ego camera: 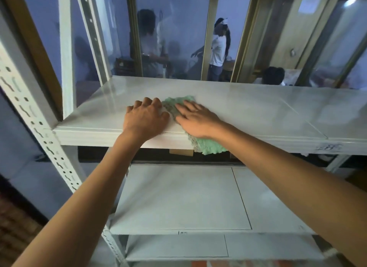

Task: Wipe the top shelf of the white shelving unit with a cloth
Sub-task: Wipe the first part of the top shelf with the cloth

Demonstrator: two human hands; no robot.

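Observation:
A green cloth (179, 102) lies on the top shelf (248, 111) of the white shelving unit, with one end hanging over the front edge. My right hand (195, 120) presses flat on the cloth, fingers spread and pointing to the back left. My left hand (146, 117) rests on the bare shelf surface just left of the cloth, fingers curled down, heel at the front edge. Part of the cloth is hidden under my right palm.
A perforated white upright (39, 131) stands at the front left corner, and further white posts (67, 58) rise at the back left. Lower shelves (178, 197) lie beneath. Glass windows behind the unit show reflections of people in the room.

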